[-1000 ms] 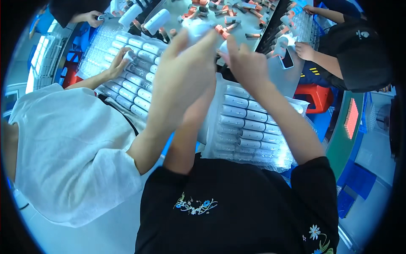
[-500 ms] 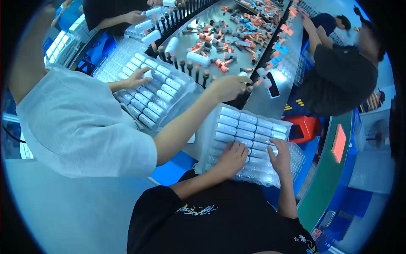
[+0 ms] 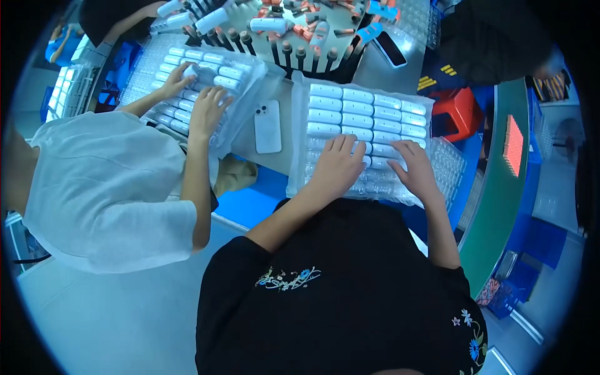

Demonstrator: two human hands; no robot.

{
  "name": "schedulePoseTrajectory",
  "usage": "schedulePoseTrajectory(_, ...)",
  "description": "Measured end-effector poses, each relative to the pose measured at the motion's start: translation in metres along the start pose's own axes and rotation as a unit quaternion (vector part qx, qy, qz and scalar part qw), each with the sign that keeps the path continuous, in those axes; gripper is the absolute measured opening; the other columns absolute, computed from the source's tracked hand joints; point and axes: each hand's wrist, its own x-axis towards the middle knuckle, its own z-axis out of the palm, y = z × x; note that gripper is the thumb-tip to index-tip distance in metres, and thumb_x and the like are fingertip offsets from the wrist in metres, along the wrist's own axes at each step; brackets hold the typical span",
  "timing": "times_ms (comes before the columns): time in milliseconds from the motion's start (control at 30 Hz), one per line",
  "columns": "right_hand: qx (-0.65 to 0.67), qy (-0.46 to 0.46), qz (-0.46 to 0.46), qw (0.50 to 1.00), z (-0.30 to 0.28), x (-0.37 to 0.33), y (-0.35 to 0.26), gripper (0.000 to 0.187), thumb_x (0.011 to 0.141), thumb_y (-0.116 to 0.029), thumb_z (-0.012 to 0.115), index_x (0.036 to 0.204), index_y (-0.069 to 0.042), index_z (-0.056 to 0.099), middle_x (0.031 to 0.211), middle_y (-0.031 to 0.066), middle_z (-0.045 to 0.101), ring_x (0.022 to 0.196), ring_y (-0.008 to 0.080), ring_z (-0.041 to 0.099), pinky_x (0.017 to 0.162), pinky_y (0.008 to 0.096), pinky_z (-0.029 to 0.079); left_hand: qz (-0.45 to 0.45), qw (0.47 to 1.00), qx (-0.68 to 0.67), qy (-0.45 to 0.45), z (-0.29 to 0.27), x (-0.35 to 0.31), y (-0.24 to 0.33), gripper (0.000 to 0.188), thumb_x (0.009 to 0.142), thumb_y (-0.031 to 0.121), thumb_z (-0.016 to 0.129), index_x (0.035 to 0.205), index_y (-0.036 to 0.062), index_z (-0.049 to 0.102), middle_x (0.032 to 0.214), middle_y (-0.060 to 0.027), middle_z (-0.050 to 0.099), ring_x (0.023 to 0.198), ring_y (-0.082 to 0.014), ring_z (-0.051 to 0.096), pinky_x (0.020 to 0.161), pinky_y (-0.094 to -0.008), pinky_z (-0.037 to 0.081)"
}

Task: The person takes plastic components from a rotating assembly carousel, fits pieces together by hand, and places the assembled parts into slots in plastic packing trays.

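Note:
In front of me lies a clear plastic blister tray (image 3: 299,119) holding rows of white rounded cylinders (image 3: 357,107) with small dark marks. My left hand (image 3: 339,165) rests over the near middle rows, fingers stretched out on the cylinders. At the right side of the same tray, my right hand (image 3: 417,170) has its thumb and fingers apart, touching cylinders at the row ends. The near pockets, partly under my hands, look to be clear plastic without cylinders. Whether either hand presses a particular cylinder is hidden.
A co-worker's hands (image 3: 207,112) work over a similar tray (image 3: 240,103) on the left. A white phone (image 3: 268,128) lies between the trays; a dark-screened phone (image 3: 390,50) lies beyond. Upright black holders (image 3: 300,57) edge a bin of orange and grey parts. A red plastic stool (image 3: 465,112) stands right.
My view has shifted, so the trays appear higher. The co-worker's right arm has drawn back from the bin edge to their own tray. My hands stay on the cylinders, with little change.

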Motion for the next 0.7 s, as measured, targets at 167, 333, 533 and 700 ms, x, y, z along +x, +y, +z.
schedulePoseTrajectory(167, -0.061, -0.079, -0.035, 0.994, 0.006, 0.000, 0.006, 0.051, 0.077, -0.017, 0.083, 0.123, -0.006, 0.063, 0.117, 0.0153, 0.061, 0.109, 0.0371, 0.059, 0.095, 0.0450, 0.052, -0.021, 0.995, 0.065, -0.071, 0.005, 0.019, 0.004, 0.030, 0.078, 0.020, 0.074, 0.103, 0.0040, 0.071, 0.116, -0.0164, 0.059, 0.112, -0.0339, 0.055, 0.089, -0.0474, 0.047)
schedulePoseTrajectory(333, -0.149, -0.176, -0.036, 0.972, 0.006, 0.013, -0.029, 0.064, 0.072, -0.022, 0.089, 0.125, -0.003, 0.058, 0.125, 0.0180, 0.057, 0.116, 0.0368, 0.056, 0.098, 0.0438, 0.050, 0.030, 0.985, 0.165, -0.032, 0.021, 0.006, 0.015, 0.021, 0.083, 0.018, 0.064, 0.095, 0.0022, 0.071, 0.105, -0.0117, 0.057, 0.105, -0.0273, 0.053, 0.085, -0.0407, 0.044)
schedulePoseTrajectory(533, -0.154, -0.133, -0.045, 0.978, 0.010, 0.021, -0.021, 0.066, 0.065, -0.028, 0.092, 0.120, -0.005, 0.063, 0.115, 0.0136, 0.056, 0.109, 0.0319, 0.057, 0.087, 0.0419, 0.051, 0.055, 0.991, 0.117, -0.039, -0.001, 0.022, 0.001, 0.027, 0.074, 0.016, 0.075, 0.097, 0.0031, 0.069, 0.111, -0.0123, 0.057, 0.112, -0.0284, 0.053, 0.089, -0.0401, 0.044)
schedulePoseTrajectory(700, -0.167, -0.122, -0.054, 0.977, -0.003, 0.024, -0.022, 0.060, 0.069, -0.028, 0.090, 0.117, -0.004, 0.063, 0.115, 0.0156, 0.058, 0.111, 0.0332, 0.057, 0.087, 0.0427, 0.052, 0.009, 0.951, -0.294, -0.094, -0.073, 0.079, -0.030, 0.066, 0.075, 0.018, 0.083, 0.129, 0.0000, 0.051, 0.118, -0.0238, 0.061, 0.108, -0.0449, 0.063, 0.092, -0.0501, 0.052)
